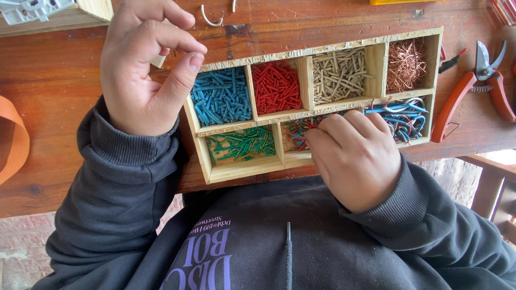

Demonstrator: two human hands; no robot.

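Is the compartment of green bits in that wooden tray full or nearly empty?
Partly full: green pieces cover most of the wooden tray's compartment floor, bare wood showing along its front.

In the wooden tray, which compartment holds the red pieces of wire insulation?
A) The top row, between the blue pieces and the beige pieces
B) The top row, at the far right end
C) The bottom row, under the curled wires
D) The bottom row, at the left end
A: the red pieces lie in the top row of the wooden tray, with the blue pieces on one side and the beige pieces on the other.

Orange-handled pruning shears [473,88] on the wooden table [48,80], metal hook [211,19] near its far edge.
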